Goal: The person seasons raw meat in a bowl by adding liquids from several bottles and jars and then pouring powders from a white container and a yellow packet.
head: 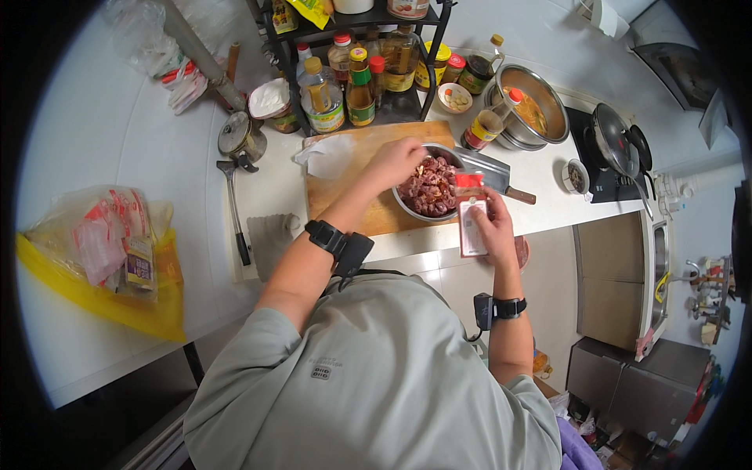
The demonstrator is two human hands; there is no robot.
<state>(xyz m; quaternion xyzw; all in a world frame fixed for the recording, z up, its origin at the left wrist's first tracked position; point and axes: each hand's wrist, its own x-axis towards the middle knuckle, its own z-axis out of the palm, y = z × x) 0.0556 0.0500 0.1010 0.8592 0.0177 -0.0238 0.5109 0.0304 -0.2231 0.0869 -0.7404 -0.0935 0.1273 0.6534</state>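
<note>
A metal bowl (401, 202) of dark red meat pieces (432, 187), wet with brown sauce in places, sits on the wooden cutting board (335, 200). Over the bowl's upper left rim is my left hand (396, 161), its fingers curled together; whether anything is pinched in them is hidden. My right hand (498, 226) grips a red and white seasoning packet (472, 226) upright at the bowl's right edge, thumb on its printed face. Behind the packet lies a cleaver (490, 170), its wooden handle pointing right. White paper (329, 155) rests on the board's left part.
A black rack (402, 108) holds several bottles at the back. A sauce bottle (484, 128) stands by a large steel bowl (558, 117). Further right are a small bowl (574, 177) and a lidded pan (614, 138) on the cooktop (611, 191). A long-handled tool (235, 214) lies left.
</note>
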